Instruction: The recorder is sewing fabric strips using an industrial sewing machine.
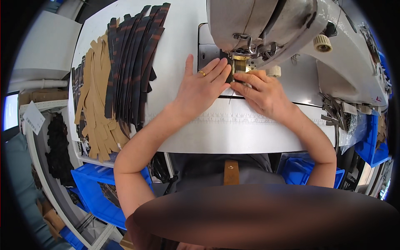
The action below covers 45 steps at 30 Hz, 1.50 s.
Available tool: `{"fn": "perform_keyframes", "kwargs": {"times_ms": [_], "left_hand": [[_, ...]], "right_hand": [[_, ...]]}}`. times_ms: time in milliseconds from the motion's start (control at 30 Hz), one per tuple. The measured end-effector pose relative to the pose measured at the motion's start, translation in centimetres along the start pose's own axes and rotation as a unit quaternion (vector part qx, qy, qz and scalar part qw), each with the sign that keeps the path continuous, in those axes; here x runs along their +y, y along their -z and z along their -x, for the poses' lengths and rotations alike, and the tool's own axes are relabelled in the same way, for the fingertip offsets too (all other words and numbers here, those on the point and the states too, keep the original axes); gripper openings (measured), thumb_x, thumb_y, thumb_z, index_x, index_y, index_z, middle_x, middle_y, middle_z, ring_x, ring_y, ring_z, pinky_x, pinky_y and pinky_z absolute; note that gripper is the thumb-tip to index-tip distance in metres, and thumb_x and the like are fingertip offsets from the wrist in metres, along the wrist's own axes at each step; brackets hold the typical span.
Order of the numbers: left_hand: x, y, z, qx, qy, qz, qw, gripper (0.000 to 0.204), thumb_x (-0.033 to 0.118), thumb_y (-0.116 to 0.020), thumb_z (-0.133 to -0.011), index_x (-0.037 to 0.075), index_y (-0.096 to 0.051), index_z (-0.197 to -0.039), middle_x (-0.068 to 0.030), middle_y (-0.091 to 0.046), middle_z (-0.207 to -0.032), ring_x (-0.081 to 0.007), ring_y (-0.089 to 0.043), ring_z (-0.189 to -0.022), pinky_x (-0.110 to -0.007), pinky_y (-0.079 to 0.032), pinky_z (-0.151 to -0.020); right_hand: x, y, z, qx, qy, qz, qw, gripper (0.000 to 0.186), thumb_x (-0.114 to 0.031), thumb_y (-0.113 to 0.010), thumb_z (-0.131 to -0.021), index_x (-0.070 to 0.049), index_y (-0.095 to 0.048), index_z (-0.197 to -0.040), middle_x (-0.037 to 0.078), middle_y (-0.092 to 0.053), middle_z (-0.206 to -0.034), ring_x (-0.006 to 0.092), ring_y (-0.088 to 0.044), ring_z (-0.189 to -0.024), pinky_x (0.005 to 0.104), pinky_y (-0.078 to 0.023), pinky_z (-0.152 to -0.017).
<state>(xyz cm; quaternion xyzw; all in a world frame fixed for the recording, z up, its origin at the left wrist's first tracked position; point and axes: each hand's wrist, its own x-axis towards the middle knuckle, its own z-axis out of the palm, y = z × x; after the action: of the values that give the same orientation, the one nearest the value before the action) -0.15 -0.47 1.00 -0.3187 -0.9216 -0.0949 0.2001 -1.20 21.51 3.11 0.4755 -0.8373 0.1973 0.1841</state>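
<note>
A white sewing machine (246, 25) stands over its metal plate, with a brass-coloured guide (239, 66) under the head. My left hand (204, 82) lies flat, thumb spread and a ring on one finger, its fingertips over a dark strip (229, 78) beside the guide. Just right of it, my right hand (264, 92) has its fingers drawn together, their tips at the strip and the guide's near end. Most of the strip is hidden under the hands and the machine head. A loose thread hangs toward the table edge.
Left on the white table (179, 137) lie piles of dark patterned strips (133, 62) and tan strips (98, 104). A printed ruler scale (200, 119) runs along the front. Blue bins (98, 183) stand below; metal clips (335, 112) lie at right.
</note>
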Motion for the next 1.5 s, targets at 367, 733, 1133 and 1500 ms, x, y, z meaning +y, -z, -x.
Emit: {"fn": "perform_keyframes", "kwargs": {"times_ms": [367, 733, 1133, 1500], "left_hand": [[0.6, 0.4, -0.1, 0.002, 0.040, 0.055, 0.998, 0.036, 0.028, -0.069, -0.082, 0.013, -0.066, -0.115, 0.0041, -0.062, -0.118, -0.0138, -0.057, -0.108, -0.065, -0.023, -0.105], [0.4, 0.8, -0.7, 0.021, 0.043, 0.055, 0.997, 0.028, 0.024, -0.068, -0.085, 0.012, -0.068, -0.110, 0.0042, -0.065, -0.112, -0.0146, -0.055, -0.110, -0.066, -0.021, -0.104], [0.1, 0.3, -0.8, 0.001, 0.065, 0.073, 0.995, 0.038, 0.027, -0.067, -0.085, 0.009, -0.063, -0.119, 0.0016, -0.059, -0.117, -0.0175, -0.052, -0.114, -0.066, -0.019, -0.106], [-1.6, 2.1, -1.5, 0.043, 0.207, 0.241, 0.947, 0.029, 0.010, -0.057, -0.087, 0.001, -0.062, -0.115, -0.0082, -0.064, -0.119, -0.0255, -0.057, -0.112, -0.058, -0.026, -0.107]], "right_hand": [[1.3, -0.7, -0.6, 0.015, -0.042, 0.007, 0.999, 0.031, -0.008, -0.071, -0.078, -0.010, -0.069, -0.109, 0.003, -0.064, -0.114, 0.0175, -0.067, -0.077, 0.0301, -0.054, -0.058], [1.3, -1.3, -0.6, 0.071, -0.029, 0.055, 0.996, 0.029, -0.008, -0.071, -0.072, -0.004, -0.071, -0.101, 0.010, -0.068, -0.092, 0.0268, -0.062, -0.086, 0.0365, -0.050, -0.075], [0.7, -1.2, -1.0, 0.074, -0.081, 0.098, 0.989, 0.021, -0.010, -0.067, -0.078, -0.006, -0.070, -0.099, 0.008, -0.060, -0.074, 0.0251, -0.055, -0.068, 0.0367, -0.043, -0.058], [-0.7, 0.9, 3.3, 0.045, -0.129, 0.052, 0.989, 0.013, -0.008, -0.067, -0.081, -0.007, -0.067, -0.094, 0.006, -0.053, -0.067, 0.0233, -0.054, -0.056, 0.0368, -0.042, -0.050]]}}
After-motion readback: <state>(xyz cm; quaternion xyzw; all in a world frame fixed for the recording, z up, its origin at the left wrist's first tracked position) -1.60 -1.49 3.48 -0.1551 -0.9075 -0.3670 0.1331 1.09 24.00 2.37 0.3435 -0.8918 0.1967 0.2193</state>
